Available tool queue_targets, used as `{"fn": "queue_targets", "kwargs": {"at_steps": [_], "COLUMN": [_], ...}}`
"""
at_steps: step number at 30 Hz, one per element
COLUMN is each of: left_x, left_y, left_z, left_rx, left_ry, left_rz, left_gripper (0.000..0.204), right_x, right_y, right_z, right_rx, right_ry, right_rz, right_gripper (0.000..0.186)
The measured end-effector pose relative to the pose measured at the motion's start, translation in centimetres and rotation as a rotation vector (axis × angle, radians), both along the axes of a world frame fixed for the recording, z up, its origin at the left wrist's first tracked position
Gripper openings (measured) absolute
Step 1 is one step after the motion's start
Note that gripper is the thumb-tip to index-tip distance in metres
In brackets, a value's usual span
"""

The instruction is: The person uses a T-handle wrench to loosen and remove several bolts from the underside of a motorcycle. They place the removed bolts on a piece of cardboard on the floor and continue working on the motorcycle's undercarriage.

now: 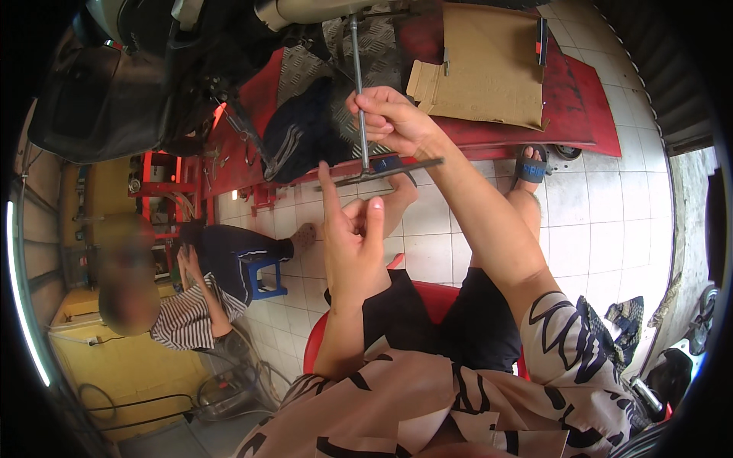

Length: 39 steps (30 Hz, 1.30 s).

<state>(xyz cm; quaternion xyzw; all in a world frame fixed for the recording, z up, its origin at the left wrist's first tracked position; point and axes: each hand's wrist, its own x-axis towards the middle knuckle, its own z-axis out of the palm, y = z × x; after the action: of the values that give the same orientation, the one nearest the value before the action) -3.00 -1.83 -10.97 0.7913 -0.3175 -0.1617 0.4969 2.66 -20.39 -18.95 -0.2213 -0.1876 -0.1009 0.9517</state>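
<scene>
My right hand (393, 120) is closed round the shaft of a metal T-handle wrench (357, 65), thumb and fingers pinching it above the crossbar. At its far end the wrench meets the underside of a pale rounded part (305, 11) of a motorbike (99, 114); the exact contact point is hard to make out. The crossbar looks slightly smeared. My left hand (353, 248) is just below it, index finger stretched up beside the bar's left end and thumb raised. Its other fingers are loosely bent, with nothing seen in them.
The motorbike stands over a red lift platform (569, 114) with a grey tread plate. Flattened cardboard (489, 65) and a dark cloth (305, 130) lie there. At left, another person (202, 313) sits near a blue stool (267, 278). A red tool rack (156, 187) stands behind.
</scene>
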Motion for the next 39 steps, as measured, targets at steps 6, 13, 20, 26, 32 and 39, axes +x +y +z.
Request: {"fn": "queue_targets", "kwargs": {"at_steps": [6, 13, 20, 26, 32, 39], "left_x": [-0.2, 1.1, -1.1, 0.3, -1.4, -1.3], "left_y": [0.3, 1.7, 0.3, 2.4, 1.2, 1.9], "left_z": [-0.1, -2.3, -0.1, -2.4, -0.1, -2.3], "left_rx": [0.097, 0.036, -0.062, 0.262, -0.081, 0.123], "left_ry": [-0.092, 0.054, -0.011, 0.075, 0.041, 0.050], "left_rz": [-0.336, -0.162, -0.237, -0.310, -0.231, -0.341], "left_gripper": [0.063, 0.070, 0.067, 0.076, 0.065, 0.078], "right_x": [0.8, 0.5, 0.4, 0.2, 0.1, 0.1], "right_y": [0.4, 0.1, 0.0, -0.2, 0.3, 0.0], "right_z": [-0.2, 0.2, -0.3, 0.4, 1.0, 0.9], "right_rx": [0.081, 0.161, 0.151, 0.184, 0.187, 0.217], "right_ry": [-0.055, -0.061, -0.010, -0.024, 0.014, 0.017], "right_rz": [0.022, 0.025, -0.020, -0.020, -0.046, -0.041], "right_gripper": [0.021, 0.020, 0.019, 0.020, 0.020, 0.020]}}
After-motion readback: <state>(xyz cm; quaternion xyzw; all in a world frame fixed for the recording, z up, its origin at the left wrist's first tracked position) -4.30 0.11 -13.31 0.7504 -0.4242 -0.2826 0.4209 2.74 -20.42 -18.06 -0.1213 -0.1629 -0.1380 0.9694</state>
